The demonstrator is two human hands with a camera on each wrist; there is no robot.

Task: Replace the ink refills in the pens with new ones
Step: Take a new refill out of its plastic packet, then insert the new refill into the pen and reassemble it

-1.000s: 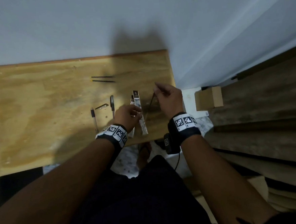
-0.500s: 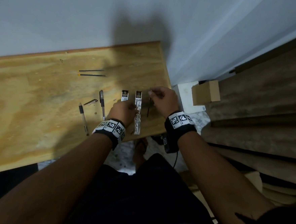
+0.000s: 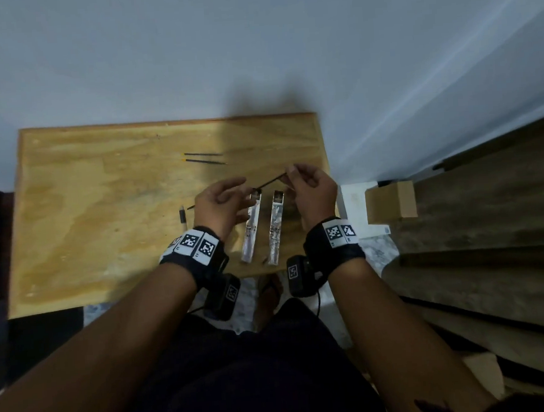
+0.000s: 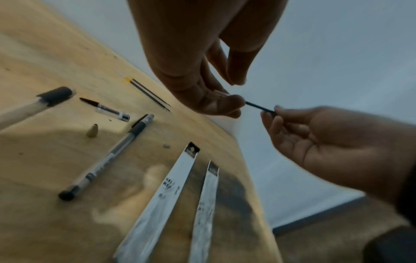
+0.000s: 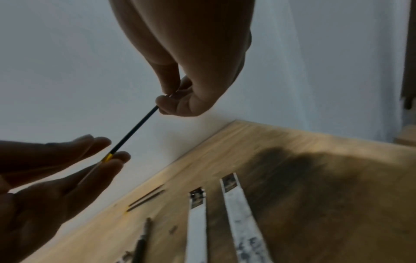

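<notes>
A thin dark ink refill (image 3: 270,180) with a yellow band near its tip hangs in the air over the wooden table (image 3: 104,217). My right hand (image 3: 289,172) pinches its rear end, as the right wrist view shows (image 5: 166,101). My left hand (image 4: 234,100) pinches the tip end. Two silver refill packets (image 3: 251,229) (image 3: 275,229) lie side by side under the hands. Left of them lie a black-capped pen (image 4: 108,156), a second pen barrel (image 4: 27,108), a loose grip section (image 4: 105,109) and a metal cone tip (image 4: 92,130). Two bare refills (image 3: 204,158) lie farther back.
The table's right edge (image 3: 326,176) is just beside my right hand, with a white wall behind. A small cardboard box (image 3: 391,202) sits off the table to the right, beside dark wooden planks (image 3: 490,222). My legs are below the table's near edge.
My left hand has let go of the packet, risen and taken the refill's tip end. The right hand has swung the refill from upright to lying across between both hands.
</notes>
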